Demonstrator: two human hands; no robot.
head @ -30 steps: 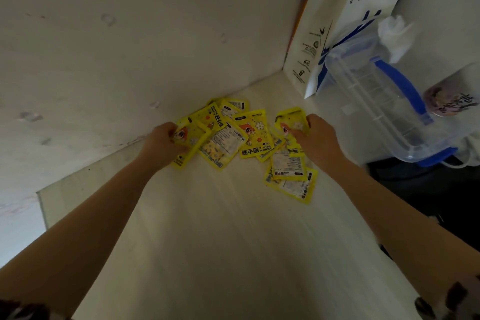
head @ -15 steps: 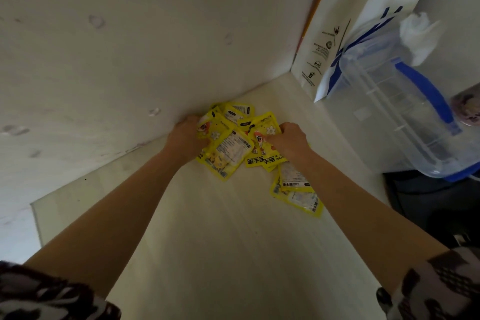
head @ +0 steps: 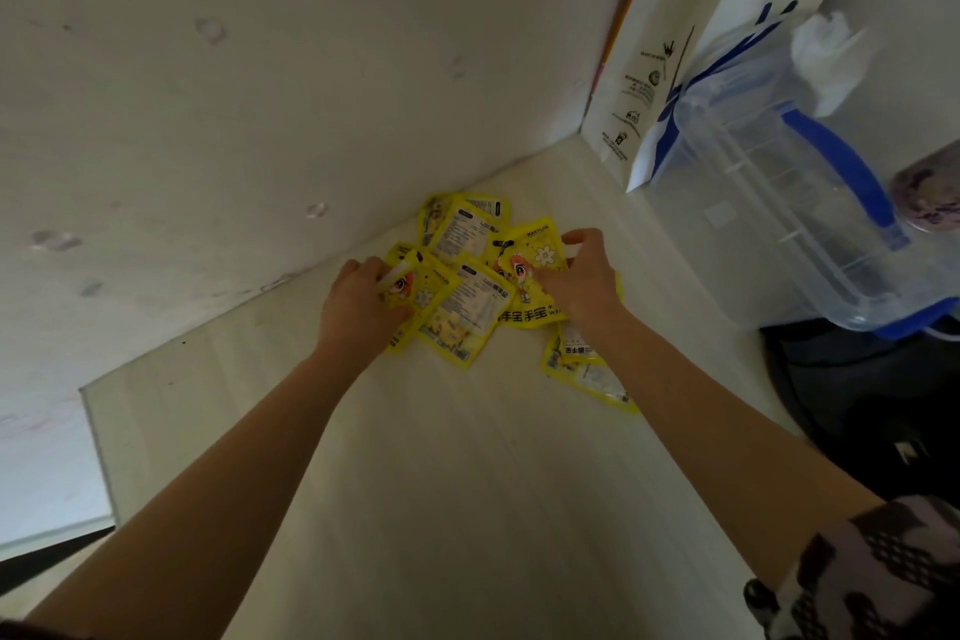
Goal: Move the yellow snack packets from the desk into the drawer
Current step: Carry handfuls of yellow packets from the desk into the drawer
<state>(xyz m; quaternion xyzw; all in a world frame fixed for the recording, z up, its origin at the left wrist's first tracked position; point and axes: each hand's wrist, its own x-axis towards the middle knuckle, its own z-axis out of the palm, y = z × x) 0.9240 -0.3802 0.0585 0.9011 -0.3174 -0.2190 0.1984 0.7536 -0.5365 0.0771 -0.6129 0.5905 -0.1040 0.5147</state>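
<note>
Several yellow snack packets (head: 470,291) lie bunched in a pile on the pale wooden desk (head: 441,473), close to the wall. My left hand (head: 358,307) grips the packets at the pile's left edge, fingers curled over them. My right hand (head: 582,276) holds the packets on the right side, thumb and fingers curled round a packet with a white flower. Two more yellow packets (head: 587,369) lie flat just under my right wrist. No drawer is in view.
A white paper bag (head: 675,42) printed "coffee" leans in the corner at the back right. A clear plastic box with a blue handle (head: 789,203) stands in front of it. Dark objects (head: 862,400) sit at the right edge. The wall (head: 260,94) runs behind the pile.
Both hands have drawn closer together, pushing the spread packets into a tighter pile. The packets under my right wrist stayed where they were.
</note>
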